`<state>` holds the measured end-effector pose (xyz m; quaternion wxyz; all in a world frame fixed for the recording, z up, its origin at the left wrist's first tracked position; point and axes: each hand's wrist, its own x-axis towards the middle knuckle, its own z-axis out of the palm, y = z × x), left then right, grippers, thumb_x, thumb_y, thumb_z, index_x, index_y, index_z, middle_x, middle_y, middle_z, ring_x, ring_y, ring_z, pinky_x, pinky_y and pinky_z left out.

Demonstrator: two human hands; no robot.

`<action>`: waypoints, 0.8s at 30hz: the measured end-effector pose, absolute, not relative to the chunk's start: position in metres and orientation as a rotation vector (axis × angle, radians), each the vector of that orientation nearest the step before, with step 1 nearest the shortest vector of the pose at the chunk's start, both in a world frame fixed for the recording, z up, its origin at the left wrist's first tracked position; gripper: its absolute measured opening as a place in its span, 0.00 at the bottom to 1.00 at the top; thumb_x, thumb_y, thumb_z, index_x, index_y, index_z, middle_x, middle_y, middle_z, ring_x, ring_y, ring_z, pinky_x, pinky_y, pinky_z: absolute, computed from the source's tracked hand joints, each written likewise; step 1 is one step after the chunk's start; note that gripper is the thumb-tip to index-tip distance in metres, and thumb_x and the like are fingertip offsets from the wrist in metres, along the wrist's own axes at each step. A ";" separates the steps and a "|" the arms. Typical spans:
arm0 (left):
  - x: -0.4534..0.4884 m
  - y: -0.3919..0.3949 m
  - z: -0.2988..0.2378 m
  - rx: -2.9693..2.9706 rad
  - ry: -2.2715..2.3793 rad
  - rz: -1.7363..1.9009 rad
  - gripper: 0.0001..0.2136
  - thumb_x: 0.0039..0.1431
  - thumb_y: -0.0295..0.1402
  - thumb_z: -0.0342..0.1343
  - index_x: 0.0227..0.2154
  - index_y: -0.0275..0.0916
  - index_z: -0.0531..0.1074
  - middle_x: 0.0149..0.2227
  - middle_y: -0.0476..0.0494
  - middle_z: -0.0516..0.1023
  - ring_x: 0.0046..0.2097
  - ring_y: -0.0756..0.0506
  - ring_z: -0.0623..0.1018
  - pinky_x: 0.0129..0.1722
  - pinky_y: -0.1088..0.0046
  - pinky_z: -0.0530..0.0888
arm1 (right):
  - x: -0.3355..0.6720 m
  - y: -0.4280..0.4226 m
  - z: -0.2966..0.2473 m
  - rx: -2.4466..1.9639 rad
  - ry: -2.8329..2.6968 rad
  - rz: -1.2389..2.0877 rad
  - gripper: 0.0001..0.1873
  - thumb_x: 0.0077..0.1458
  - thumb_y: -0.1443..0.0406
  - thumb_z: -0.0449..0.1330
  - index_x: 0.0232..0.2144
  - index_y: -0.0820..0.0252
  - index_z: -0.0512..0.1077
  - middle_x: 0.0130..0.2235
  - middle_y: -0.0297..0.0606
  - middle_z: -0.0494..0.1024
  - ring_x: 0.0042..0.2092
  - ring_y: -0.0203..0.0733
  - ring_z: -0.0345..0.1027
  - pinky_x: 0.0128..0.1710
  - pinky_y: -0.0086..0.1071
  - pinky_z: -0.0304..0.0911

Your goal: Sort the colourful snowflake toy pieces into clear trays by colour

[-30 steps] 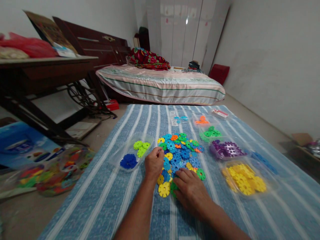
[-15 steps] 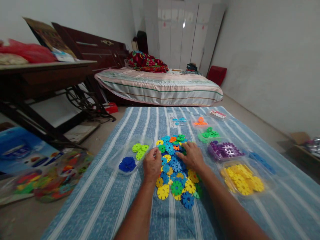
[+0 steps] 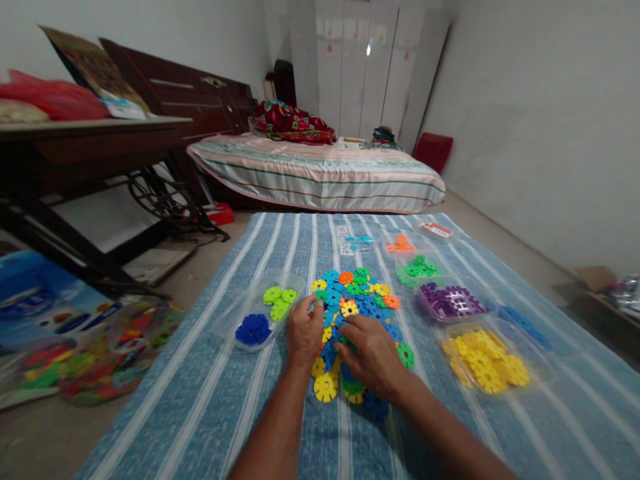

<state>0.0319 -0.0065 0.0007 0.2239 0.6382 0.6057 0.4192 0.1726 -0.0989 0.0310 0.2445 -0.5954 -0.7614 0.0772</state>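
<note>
A heap of notched plastic discs (image 3: 350, 307) in blue, yellow, green and orange lies in the middle of the cloth. My left hand (image 3: 305, 333) is at the heap's left edge with its fingers pinched together; a bit of blue-green shows at the fingertips, too small to make out. Over the middle of the heap is my right hand (image 3: 373, 353), thumb and fingers apart, touching or just above the discs, with nothing visibly held. To the left, a clear tray (image 3: 227, 320) holds lime-green discs (image 3: 279, 301) and dark blue discs (image 3: 253, 329).
On the right are clear containers with yellow discs (image 3: 487, 363), purple discs (image 3: 450, 299), green discs (image 3: 420, 267) and orange discs (image 3: 401, 245). Light blue discs (image 3: 359, 241) lie at the back. A blue strip (image 3: 525, 327) is beside the purple ones. A bed (image 3: 320, 173) stands beyond.
My right hand has moved toward me and slightly left across the heap, uncovering discs at its far right side. My left hand has stayed at the left edge.
</note>
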 end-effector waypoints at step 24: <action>0.031 -0.006 0.004 1.780 1.696 1.117 0.16 0.58 0.42 0.47 0.39 0.40 0.77 0.40 0.42 0.81 0.43 0.43 0.77 0.49 0.67 0.72 | 0.168 -0.122 0.030 -1.657 -2.105 0.298 0.12 0.57 0.61 0.62 0.44 0.52 0.73 0.53 0.39 0.71 0.53 0.47 0.63 0.53 0.42 0.58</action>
